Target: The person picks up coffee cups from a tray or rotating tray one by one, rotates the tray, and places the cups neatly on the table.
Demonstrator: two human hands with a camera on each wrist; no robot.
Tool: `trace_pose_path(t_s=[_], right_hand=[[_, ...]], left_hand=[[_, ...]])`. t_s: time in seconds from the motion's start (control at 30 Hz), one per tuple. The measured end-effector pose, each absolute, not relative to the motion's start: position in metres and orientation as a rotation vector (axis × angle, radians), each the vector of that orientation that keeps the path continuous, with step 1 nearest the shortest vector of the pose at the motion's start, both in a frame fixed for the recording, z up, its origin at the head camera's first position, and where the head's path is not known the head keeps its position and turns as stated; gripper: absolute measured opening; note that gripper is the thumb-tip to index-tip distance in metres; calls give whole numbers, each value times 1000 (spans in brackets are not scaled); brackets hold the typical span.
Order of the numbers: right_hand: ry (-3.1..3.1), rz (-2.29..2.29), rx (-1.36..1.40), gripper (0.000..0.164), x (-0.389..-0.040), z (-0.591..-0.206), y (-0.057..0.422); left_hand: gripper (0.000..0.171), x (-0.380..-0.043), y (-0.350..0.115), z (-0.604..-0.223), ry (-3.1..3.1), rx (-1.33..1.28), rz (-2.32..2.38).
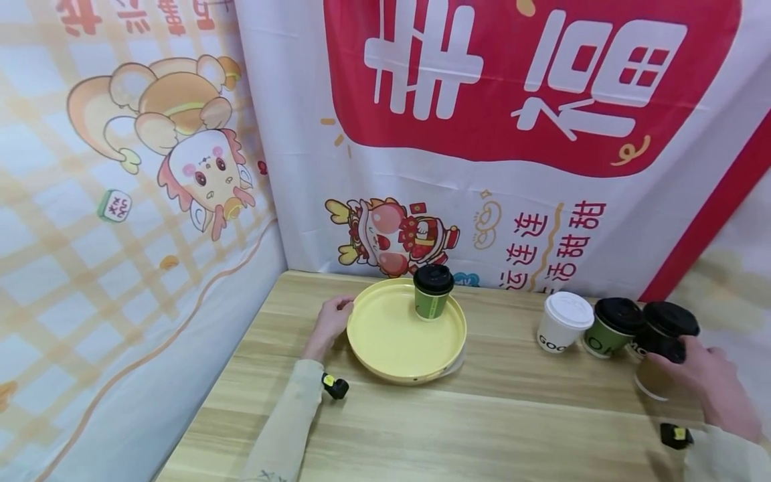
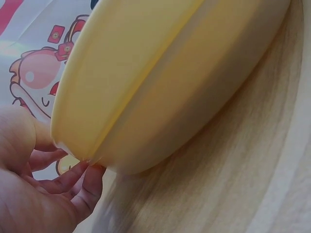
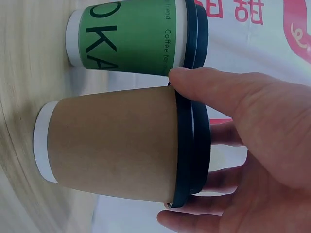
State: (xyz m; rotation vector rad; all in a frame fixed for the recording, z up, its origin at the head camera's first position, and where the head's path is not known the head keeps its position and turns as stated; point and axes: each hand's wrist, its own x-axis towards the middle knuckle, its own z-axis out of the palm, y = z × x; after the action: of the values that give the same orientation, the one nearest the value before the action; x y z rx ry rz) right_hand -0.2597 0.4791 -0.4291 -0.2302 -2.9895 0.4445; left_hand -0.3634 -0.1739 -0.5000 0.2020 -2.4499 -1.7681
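My left hand (image 1: 330, 321) pinches the left rim of a round yellow tray (image 1: 385, 341); the left wrist view has the fingertips (image 2: 92, 177) right at its edge. On the tray's far right part stands a green paper coffee cup (image 1: 430, 305) with a black lid. At the far right of the table, my right hand (image 1: 713, 381) holds a brown paper coffee cup (image 3: 112, 143) by its black lid, thumb on one side and fingers round the other. Close by stands a green cup (image 3: 131, 36) with black lettering.
Left of the brown cup, a white-lidded cup (image 1: 563, 325), the lettered green cup and a black-lidded cup (image 1: 671, 320) stand in a row near the back edge of the wooden table (image 1: 482, 428). Printed cloth walls (image 1: 301, 134) rise behind and to the left.
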Motion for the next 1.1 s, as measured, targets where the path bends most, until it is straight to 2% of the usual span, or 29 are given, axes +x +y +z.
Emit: trace_pose_path(t_s=[0.43,0.67,0.8,1.1], right_hand=[[-2980,429,-369,89,-260,-425,471],[-2696,509,-247,64,-264,-415,448],[-2617,698,-158,57,-263,-408,438],[-2366,1634,55,33,-270,-404,421]], left_hand=[[25,-365,-175,-502,-2455,195,-1767],[25,-364,-175,-502,-2452,194,-1749],[25,-363,-174,-502,-2439,184,-1764],[25,-366,-175,-502,-2418,175,-1797]])
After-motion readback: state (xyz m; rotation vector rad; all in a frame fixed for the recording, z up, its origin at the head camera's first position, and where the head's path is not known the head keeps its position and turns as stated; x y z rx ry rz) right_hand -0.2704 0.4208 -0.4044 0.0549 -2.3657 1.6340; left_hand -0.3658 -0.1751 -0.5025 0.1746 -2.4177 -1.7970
